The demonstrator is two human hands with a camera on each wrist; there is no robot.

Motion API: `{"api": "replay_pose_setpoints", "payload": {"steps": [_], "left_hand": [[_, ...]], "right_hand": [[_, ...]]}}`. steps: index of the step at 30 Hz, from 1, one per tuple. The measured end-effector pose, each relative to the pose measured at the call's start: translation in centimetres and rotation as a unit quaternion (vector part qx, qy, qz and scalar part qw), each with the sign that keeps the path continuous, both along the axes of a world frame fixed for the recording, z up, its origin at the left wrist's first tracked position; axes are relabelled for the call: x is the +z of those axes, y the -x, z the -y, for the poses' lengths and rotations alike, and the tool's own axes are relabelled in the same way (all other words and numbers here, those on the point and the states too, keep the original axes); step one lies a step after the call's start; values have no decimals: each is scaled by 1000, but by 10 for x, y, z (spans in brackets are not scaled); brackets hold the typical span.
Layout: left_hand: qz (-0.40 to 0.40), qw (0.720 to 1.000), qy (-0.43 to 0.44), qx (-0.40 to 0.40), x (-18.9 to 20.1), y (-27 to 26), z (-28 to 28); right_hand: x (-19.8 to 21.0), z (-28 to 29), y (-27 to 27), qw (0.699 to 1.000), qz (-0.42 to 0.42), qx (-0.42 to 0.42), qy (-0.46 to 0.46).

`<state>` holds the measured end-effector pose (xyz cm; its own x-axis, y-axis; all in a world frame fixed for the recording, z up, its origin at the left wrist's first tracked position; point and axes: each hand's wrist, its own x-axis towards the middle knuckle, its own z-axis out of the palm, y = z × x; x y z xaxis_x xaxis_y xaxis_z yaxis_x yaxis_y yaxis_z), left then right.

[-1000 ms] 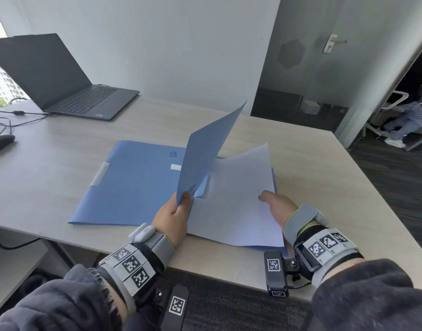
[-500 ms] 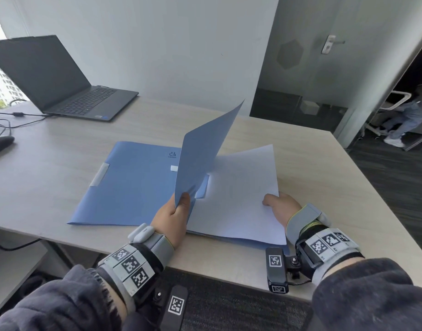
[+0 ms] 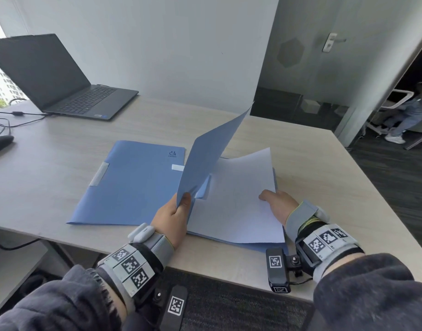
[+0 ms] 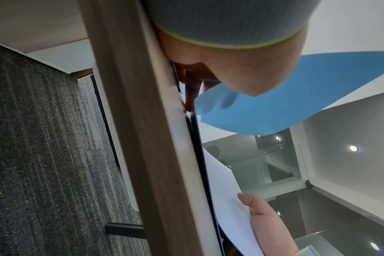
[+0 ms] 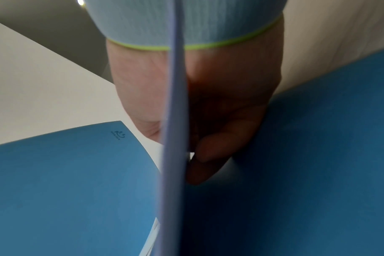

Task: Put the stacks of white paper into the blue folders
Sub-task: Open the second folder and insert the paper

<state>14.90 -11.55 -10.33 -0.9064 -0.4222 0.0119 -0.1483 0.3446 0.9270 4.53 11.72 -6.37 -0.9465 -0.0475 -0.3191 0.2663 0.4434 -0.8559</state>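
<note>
Near the table's front edge lies an open blue folder [image 3: 262, 246]. My left hand [image 3: 184, 201] pinches the lower corner of its cover [image 3: 210, 149] and holds the cover raised; the cover [image 4: 296, 93] also shows in the left wrist view. A stack of white paper [image 3: 234, 201] lies tilted on the folder's back panel. My right hand [image 3: 268, 196] grips the stack's right edge, thumb on top. In the right wrist view the fingers [image 5: 210, 155] curl under the paper's edge [image 5: 173, 138]. A second blue folder [image 3: 133, 185] lies closed to the left.
An open laptop [image 3: 62, 87] stands at the table's back left, with cables [image 3: 16, 115] and a dark mouse [image 3: 0, 143] beside it. The table's right edge [image 3: 377, 187] drops to dark carpet. A seated person [image 3: 410, 115] shows beyond the doorway at far right.
The paper stack has shifted slightly to the right and sunk lower onto the open folder's back panel. My left hand keeps the cover raised in the same place.
</note>
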Motion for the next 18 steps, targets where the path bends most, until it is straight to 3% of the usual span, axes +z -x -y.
{"api": "replay_pose_setpoints", "payload": {"steps": [10, 14, 18], "left_hand": [[5, 999, 41, -23, 7, -6, -3], [5, 994, 87, -59, 10, -8, -3], [7, 975, 191, -112, 9, -6, -3]], "right_hand": [[8, -8, 2, 996, 48, -48, 61], [5, -20, 1, 994, 69, -80, -15], [5, -38, -2, 994, 35, -104, -24]]}}
